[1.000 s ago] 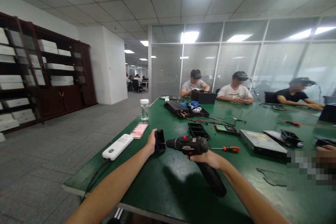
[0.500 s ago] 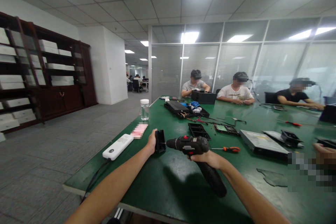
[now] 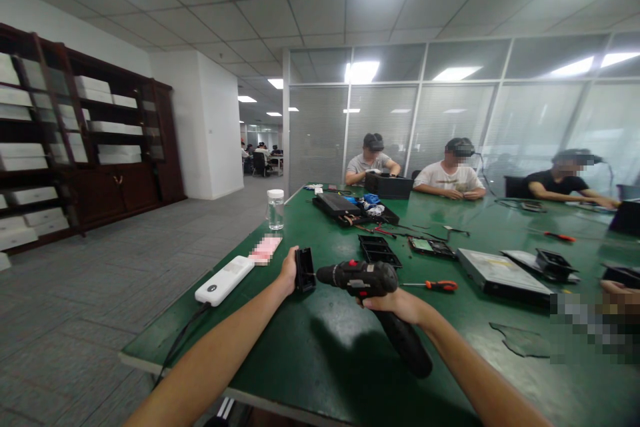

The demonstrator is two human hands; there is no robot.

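My left hand (image 3: 289,271) is closed on a small black plastic frame (image 3: 305,269), held upright on the green table (image 3: 280,353). In my right hand (image 3: 393,305) is a black cordless drill (image 3: 363,277) with red buttons, gripped by its handle. The drill lies level and points left; its thin bit reaches the open side of the frame. Whether the bit touches a screw inside cannot be seen. Right of the drill lies an orange-handled screwdriver (image 3: 440,285). A black plastic tray (image 3: 380,251) rests just behind the drill.
Left of my hands are a white power bank (image 3: 225,280) with a cable and a clear bottle (image 3: 275,210). A silver metal drive (image 3: 503,275), a circuit board (image 3: 431,245) and a dark flat piece (image 3: 520,339) lie rightward. Several people sit across the table; another person's hand (image 3: 620,293) is at right.
Both my hands, the frame and the drill stay almost exactly in place. At the right edge, the other person's hand and the black part in it have shifted slightly.
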